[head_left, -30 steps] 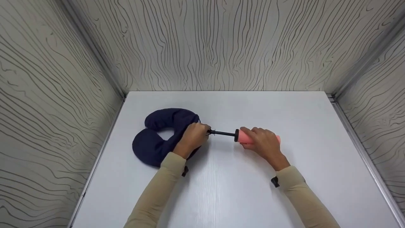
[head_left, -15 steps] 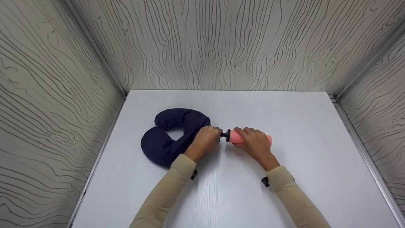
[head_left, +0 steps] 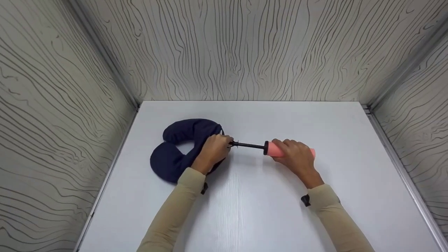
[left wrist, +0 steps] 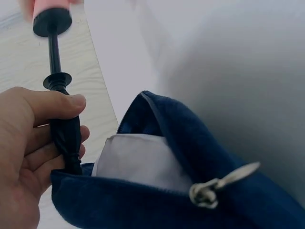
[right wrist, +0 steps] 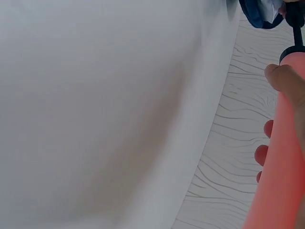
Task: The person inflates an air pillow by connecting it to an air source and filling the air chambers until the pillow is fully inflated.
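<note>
A hand pump (head_left: 274, 149) with a pink barrel lies across between both hands, its black rod (head_left: 250, 145) drawn out. My left hand (head_left: 214, 148) grips the black end piece (left wrist: 66, 133), fingers and thumb wrapped round it. That piece tapers down to the unzipped opening of a navy neck pillow (head_left: 168, 162). Inside the opening, a whitish inner lining (left wrist: 143, 155) shows, with a metal zipper pull (left wrist: 238, 174) beside it. The tip's contact with the lining is hidden. Around the pink barrel curls my right hand (head_left: 295, 155), its thumb near the black collar (right wrist: 291, 51).
A white table (head_left: 266, 210) lies under everything. Wood-grain patterned panels (head_left: 224, 49) enclose its back and sides, with metal edging (head_left: 413, 182) along the right.
The barrel first slid left until the rod nearly vanished, then my right hand pulled it back right, exposing the rod again. The pillow and left hand shifted slightly right, then back left.
</note>
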A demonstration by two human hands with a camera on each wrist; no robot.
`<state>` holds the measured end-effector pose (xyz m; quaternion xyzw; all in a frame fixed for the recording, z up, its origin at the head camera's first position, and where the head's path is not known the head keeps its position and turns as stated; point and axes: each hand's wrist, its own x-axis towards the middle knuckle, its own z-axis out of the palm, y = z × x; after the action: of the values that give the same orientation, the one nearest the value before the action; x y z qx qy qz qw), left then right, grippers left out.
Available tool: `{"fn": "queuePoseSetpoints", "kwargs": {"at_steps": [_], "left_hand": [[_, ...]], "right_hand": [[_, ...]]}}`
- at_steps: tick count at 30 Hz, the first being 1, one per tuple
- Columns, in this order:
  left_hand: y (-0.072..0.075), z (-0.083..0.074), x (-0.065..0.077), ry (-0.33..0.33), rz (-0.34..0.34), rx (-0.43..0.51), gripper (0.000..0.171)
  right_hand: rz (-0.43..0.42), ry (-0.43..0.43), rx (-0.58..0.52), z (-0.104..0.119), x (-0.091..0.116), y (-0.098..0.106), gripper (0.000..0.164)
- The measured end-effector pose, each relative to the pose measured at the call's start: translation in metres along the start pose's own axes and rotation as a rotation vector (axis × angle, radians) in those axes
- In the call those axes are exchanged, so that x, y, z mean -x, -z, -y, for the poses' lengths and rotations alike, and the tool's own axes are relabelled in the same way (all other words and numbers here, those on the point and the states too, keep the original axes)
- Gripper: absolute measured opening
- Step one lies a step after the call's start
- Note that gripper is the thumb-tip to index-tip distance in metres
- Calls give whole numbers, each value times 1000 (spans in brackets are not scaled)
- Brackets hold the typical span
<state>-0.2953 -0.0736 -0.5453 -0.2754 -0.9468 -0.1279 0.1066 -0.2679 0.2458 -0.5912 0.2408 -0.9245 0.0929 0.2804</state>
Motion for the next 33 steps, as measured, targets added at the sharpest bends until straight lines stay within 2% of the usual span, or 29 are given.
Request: {"fn": "queuePoseSetpoints", "kwargs": {"at_steps": [4,11,16,20,27,33], "left_hand": [[-1,1,4,28,-25,-18,10],[-15,-23,1,-76,-21,-99,4],[-20,-39,1,-73,-49,-124,6],[-22,-44,0,-86,-58,-110,6],[-22,-36,1,-66,2,-46,11],[-14,-18,1,-40,-12,-35,13]], "right_hand": [[7,-31,0,-3,6,1,60],[34,12,17,18,1,-7,62],[8,24,30,31,-4,-13,62],[4,29,16,36,-6,-16,60],[11,68,26,30,-6,-15,62],[26,39,-5,13,-3,-8,65]]}}
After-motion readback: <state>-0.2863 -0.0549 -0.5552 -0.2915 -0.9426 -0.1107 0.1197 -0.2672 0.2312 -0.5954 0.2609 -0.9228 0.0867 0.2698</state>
